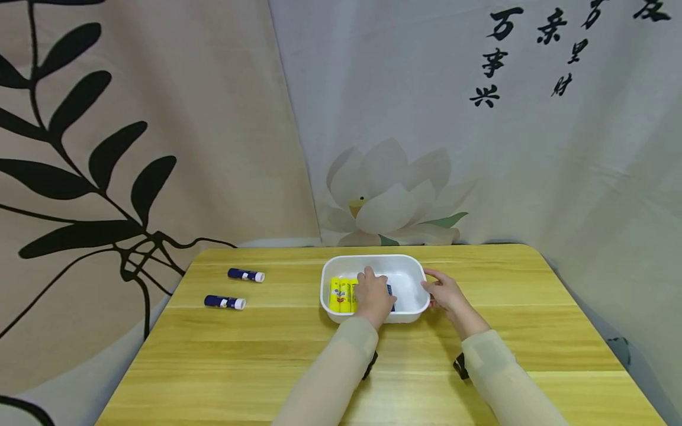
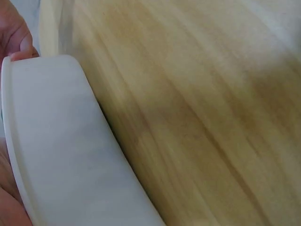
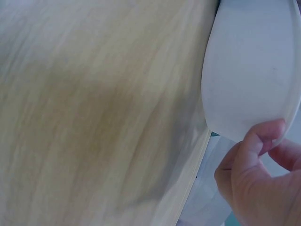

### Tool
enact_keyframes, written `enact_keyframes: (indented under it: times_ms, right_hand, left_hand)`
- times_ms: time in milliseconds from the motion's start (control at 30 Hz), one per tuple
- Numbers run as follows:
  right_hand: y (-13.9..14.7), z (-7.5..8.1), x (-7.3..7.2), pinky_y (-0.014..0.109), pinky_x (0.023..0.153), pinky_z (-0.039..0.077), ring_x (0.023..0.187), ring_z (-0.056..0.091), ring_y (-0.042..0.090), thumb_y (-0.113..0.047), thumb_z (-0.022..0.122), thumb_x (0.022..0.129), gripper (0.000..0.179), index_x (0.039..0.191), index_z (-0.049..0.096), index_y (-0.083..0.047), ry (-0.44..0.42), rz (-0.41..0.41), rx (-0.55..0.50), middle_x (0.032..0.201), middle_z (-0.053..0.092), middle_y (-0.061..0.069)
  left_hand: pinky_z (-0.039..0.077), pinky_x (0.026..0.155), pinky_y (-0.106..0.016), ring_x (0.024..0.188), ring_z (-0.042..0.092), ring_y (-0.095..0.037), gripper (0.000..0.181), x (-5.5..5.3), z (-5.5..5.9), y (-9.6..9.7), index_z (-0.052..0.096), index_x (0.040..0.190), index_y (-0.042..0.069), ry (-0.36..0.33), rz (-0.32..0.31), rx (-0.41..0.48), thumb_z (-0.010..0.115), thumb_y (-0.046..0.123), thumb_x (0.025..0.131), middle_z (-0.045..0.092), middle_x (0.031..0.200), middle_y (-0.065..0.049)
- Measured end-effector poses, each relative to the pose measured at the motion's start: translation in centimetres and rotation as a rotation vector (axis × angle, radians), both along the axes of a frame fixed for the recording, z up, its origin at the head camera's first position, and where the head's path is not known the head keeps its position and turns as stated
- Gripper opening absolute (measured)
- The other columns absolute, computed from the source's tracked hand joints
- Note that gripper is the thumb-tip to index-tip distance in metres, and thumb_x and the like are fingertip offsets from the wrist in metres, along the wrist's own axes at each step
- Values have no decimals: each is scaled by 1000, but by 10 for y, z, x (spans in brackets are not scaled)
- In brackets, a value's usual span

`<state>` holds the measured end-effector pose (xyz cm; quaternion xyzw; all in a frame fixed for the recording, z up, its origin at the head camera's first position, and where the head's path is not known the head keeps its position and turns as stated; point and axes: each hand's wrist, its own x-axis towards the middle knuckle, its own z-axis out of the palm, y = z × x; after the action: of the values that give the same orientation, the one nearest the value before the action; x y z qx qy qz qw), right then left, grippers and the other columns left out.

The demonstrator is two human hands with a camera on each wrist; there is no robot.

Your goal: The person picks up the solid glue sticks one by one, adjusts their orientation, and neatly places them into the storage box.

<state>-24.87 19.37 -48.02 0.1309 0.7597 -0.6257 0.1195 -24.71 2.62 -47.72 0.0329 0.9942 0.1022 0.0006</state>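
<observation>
A white plastic box (image 1: pixel 364 260) stands on the table with yellow glue sticks (image 1: pixel 340 294) side by side in its left part. My left hand (image 1: pixel 373 296) reaches down into the box, its fingers beside the yellow sticks. A dark blue stick (image 1: pixel 391 290) shows partly past the left hand; I cannot tell whether the fingers grip it. At the box's right end, my right hand (image 1: pixel 446 294) pinches the rim. The right wrist view shows its thumb and fingers (image 3: pixel 265 134) at the corner of the white wall (image 3: pixel 249 70). The box's outer wall (image 2: pixel 70 132) fills the left wrist view's left side.
Two dark blue glue sticks with white caps, one farther back (image 1: pixel 245 275) and one nearer (image 1: pixel 225 302), lie on the left of the wooden table (image 1: pixel 288 343). A printed cloth (image 1: pixel 240 118) hangs behind the table's back edge.
</observation>
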Motion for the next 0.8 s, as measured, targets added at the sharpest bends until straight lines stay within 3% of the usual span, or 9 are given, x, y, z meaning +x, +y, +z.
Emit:
enact_keyframes:
  times_ms: [167,367,467,600,800]
  right_hand:
    - [-2,1,0,28,61,51,69,57,16,-12,51,97,46,142,41,-8,4,-1,7,100,47,15]
    - [-2,0,1,28,60,51,66,55,14,-11,51,97,46,142,41,-7,10,-8,6,97,49,14]
    - [-2,0,0,28,59,50,65,55,15,-11,51,97,46,142,42,-8,6,-11,18,96,48,13]
    - [-2,0,-1,29,60,49,65,54,15,-12,51,97,45,141,43,-9,-4,-13,41,98,47,13]
    - [-2,1,-1,28,60,49,66,54,16,-13,50,98,45,142,41,-9,-15,-6,47,99,46,13]
  left_hand:
    - [47,81,-39,103,43,-27,49,-4,0,0,67,119,22,-82,-10,-65,71,49,79,47,117,-11]
    - [45,84,-40,103,42,-26,52,-5,0,1,64,122,22,-92,-38,-112,66,54,81,47,115,-10]
    - [45,86,-41,101,44,-24,53,-4,1,-4,61,127,23,-34,-56,-57,64,53,84,48,115,-9]
    - [44,81,-37,97,46,-20,46,-1,5,-18,61,128,21,85,-87,128,65,41,87,50,111,-5]
    - [46,77,-33,93,51,-17,37,3,12,-57,63,124,22,290,-159,307,66,27,88,53,107,-1]
